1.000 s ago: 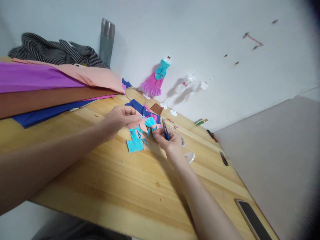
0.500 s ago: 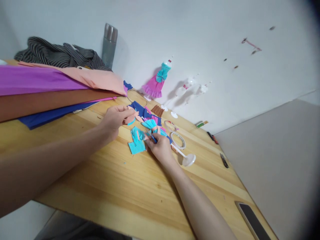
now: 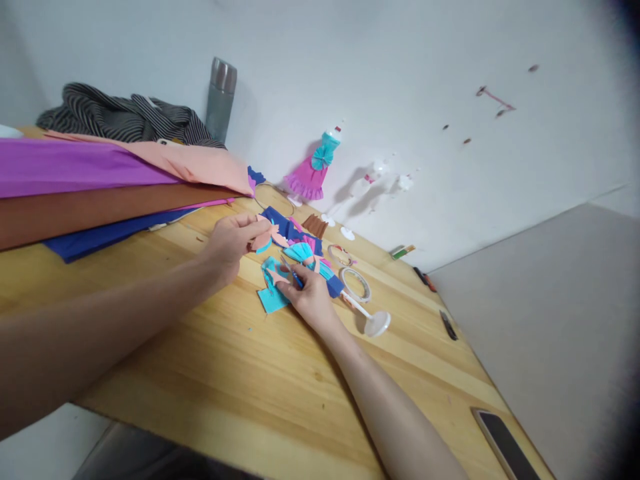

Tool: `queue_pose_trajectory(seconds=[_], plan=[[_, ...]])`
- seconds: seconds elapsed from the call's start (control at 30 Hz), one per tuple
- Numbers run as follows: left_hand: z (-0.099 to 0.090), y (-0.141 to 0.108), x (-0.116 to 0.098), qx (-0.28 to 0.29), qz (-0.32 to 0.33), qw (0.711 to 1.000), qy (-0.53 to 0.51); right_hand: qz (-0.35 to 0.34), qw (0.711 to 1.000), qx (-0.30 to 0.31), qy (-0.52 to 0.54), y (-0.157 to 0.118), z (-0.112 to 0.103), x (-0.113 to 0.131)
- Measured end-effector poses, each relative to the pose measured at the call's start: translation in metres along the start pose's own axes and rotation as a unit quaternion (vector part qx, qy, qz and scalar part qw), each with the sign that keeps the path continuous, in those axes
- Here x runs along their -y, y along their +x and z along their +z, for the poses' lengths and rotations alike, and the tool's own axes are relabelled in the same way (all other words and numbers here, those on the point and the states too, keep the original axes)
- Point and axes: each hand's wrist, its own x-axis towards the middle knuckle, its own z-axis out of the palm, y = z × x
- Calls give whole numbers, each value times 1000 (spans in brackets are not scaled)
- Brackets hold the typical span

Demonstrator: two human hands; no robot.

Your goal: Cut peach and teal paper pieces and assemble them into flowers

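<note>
"Two hands are busy over the table (image 3: 225,387). What is each one doing?"

"The left hand (image 3: 227,245) is pinching the peach cutouts (image 3: 260,243) between thumb and fingers, just above the tabletop. A turquoise edge shows beneath them. The right hand (image 3: 313,293) is curled around a slim blue tool (image 3: 299,280), probably scissors, its tip pointing away from the wrist."

"Is the right hand holding anything else?"

"Its fingertips reach a peach scrap (image 3: 276,276) lying on the turquoise piece (image 3: 273,300). Whether they grip the scrap or only touch it, I can't tell."

"So which step is this?"

"Sorting or picking up cut pieces, I'd judge: the left hand has some gathered while the right is down among the scraps. The tool looks carried rather than in use."

"And where is the small figure?"

"The turquoise-and-blue figure (image 3: 326,270) lies on its side just beyond the right hand, its white stand (image 3: 377,324) toward the right. Neither hand seems to hold it."

"What would the next move call for?"

"A light pinch, I think. The pieces look thin and apt to crease or slip, and the tool's tip needs to be kept clear of them."
</note>
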Motion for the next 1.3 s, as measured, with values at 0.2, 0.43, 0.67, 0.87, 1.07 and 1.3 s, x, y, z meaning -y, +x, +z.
queue_pose_trajectory(seconds=[0.2, 0.43, 0.67, 0.87, 1.07, 1.3], plan=[[0, -2, 5, 11, 1, 1000, -9, -17, 999, -9, -35, 1, 6, -4], [-2, 1, 8, 20, 4, 1000, -5, 15, 997, -11, 75, 2, -6, -9], [-4, 2, 11, 23, 5, 1000, -4, -38, 998, 19, -53, -6, 4, 6], [-3, 0, 10, 14, -5, 1000, -16, -43, 998, -1, -38, -7, 11, 6], [0, -2, 5, 30, -5, 999, -10, 11, 994, -33, 102, -5, -23, 13], [1, -4, 6, 73, -39, 996, -17, 32, 961, 215, -169, -13, -90, 19]])
